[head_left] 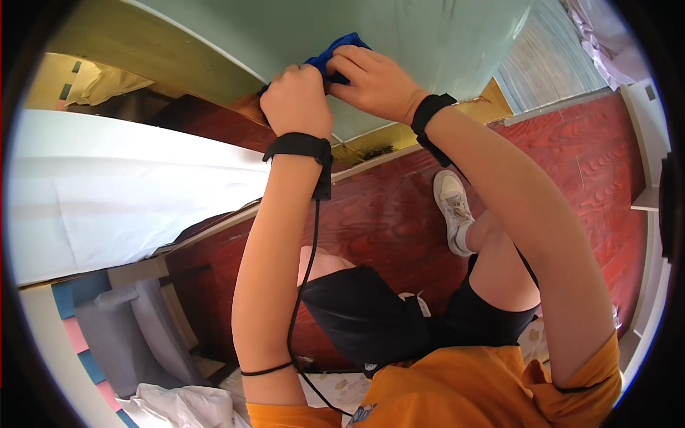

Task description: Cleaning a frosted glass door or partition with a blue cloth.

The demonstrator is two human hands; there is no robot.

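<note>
A bunched blue cloth (319, 60) lies between my two hands, against a smooth pale green panel (428, 43) at the top of the head view. My left hand (296, 100) is closed in a fist on the cloth's left end, close to the panel's edge. With bent fingers, my right hand (374, 80) pinches the cloth from the right side. The hands almost touch each other, and much of the cloth is hidden beneath them. Each wrist wears a black strap, and a dark cable runs down my left forearm.
A white sheet-like surface (135, 192) stretches along the left. Below it stands a grey chair-like piece (135, 335), with white plastic (182, 406) at its foot. Dark red wooden flooring (371, 221) runs under my legs. A pale cabinet edge (646, 150) borders the right.
</note>
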